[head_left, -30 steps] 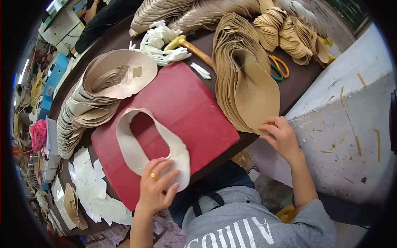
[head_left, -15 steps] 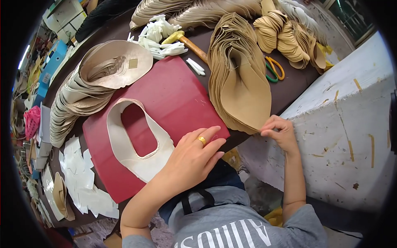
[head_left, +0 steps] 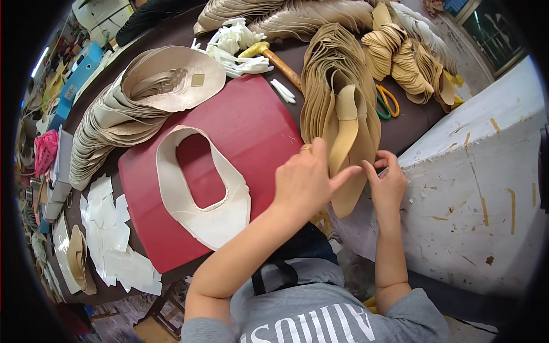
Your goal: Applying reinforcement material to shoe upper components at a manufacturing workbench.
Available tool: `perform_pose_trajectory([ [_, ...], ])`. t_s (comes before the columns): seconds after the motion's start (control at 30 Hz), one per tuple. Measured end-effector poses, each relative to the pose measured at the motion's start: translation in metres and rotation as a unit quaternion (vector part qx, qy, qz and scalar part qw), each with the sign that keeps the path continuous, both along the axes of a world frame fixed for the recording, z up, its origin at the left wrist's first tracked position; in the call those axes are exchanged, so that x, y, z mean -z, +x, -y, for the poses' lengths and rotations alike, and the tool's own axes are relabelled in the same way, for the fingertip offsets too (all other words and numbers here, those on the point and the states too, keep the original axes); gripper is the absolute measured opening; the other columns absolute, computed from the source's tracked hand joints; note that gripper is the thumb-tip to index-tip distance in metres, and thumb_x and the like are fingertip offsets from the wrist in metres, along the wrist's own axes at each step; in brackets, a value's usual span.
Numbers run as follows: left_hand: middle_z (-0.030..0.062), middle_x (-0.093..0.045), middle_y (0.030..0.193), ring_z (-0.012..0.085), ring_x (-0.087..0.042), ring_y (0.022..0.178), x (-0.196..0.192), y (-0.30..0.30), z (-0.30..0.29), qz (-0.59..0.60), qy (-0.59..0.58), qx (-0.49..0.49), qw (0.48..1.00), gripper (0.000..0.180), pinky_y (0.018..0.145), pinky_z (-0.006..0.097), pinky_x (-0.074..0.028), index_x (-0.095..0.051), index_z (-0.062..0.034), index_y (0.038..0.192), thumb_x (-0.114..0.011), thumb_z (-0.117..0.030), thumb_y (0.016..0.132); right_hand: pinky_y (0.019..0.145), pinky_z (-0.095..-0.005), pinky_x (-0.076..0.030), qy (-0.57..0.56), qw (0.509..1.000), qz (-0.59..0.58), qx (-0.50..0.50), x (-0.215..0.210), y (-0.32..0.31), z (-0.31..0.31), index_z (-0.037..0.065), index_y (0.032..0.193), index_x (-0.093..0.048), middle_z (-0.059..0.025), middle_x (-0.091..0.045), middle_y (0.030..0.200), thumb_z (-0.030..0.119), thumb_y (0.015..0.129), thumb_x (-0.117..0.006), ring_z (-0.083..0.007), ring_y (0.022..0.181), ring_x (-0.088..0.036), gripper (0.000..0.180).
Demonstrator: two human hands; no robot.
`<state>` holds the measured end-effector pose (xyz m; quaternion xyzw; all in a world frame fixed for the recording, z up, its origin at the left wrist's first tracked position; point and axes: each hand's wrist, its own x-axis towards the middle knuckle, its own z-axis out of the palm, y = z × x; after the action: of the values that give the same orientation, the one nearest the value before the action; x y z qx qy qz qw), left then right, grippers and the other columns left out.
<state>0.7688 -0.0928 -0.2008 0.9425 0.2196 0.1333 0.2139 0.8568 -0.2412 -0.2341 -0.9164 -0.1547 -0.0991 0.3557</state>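
Note:
A tan shoe-upper piece (head_left: 346,140) stands raised and bent at the near end of a thick stack of like tan pieces (head_left: 326,63). My right hand (head_left: 387,186) is at its right edge, thumb and fingertips closed about the rim. My left hand (head_left: 303,177), with a gold ring, reaches in from the left. Its fingers are beside the piece's left edge and its thumb stretches out across the front, spread from the fingers. A white shoe upper (head_left: 220,214) with a large oval opening lies on a red board (head_left: 257,131), left of my left hand.
A fanned stack of beige uppers (head_left: 117,120) stands at the left. Behind the board lie a hammer (head_left: 283,66), white strips (head_left: 237,43) and orange-and-green-handled scissors (head_left: 389,102). White sheets (head_left: 108,234) lie at the near left. A white block (head_left: 474,171) borders the right.
My left hand has moved up and right from the board to the tan stack. One tan piece has come up and bent toward me, with my right hand still at its edge.

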Motion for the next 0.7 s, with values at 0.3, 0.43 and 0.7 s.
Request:
perform_pose_trajectory([
  [0.3,0.0198,-0.062,0.076,0.0353,-0.061,0.062,-0.014,-0.046,-0.049,0.126,-0.286,0.031,0.949,0.017,0.057,0.043,-0.047,-0.05,0.0005,0.094,-0.051,-0.016,0.089,0.059,-0.0263,-0.042,-0.029,0.991,0.128,-0.036,-0.042,-0.029,-0.029,0.005,0.089,-0.065,-0.0018,-0.06,0.079,0.01,0.085,-0.061,-0.0148,0.063,-0.051,0.008],
  [0.43,0.0198,-0.062,0.077,0.0313,-0.062,0.065,-0.045,-0.09,-0.093,0.218,-0.355,0.009,0.909,0.018,0.061,0.042,-0.047,-0.05,0.0019,0.101,-0.05,-0.012,0.09,0.059,-0.0282,-0.043,0.17,0.981,0.069,-0.068,-0.078,-0.053,-0.083,0.003,0.088,-0.062,-0.0014,-0.061,0.076,0.009,0.086,-0.059,-0.0152,0.061,-0.052,0.007],
  [0.7,0.0163,-0.06,0.086,0.0217,-0.063,0.064,-0.006,-0.123,-0.11,0.224,-0.546,-0.01,0.807,0.016,0.051,0.03,-0.054,-0.043,0.0001,0.103,-0.047,-0.013,0.095,0.057,-0.0279,-0.041,-0.092,0.984,0.113,-0.107,-0.075,-0.066,-0.111,0.0,0.088,-0.062,-0.0059,-0.06,0.069,0.014,0.086,-0.06,-0.0158,0.059,-0.05,0.014],
])
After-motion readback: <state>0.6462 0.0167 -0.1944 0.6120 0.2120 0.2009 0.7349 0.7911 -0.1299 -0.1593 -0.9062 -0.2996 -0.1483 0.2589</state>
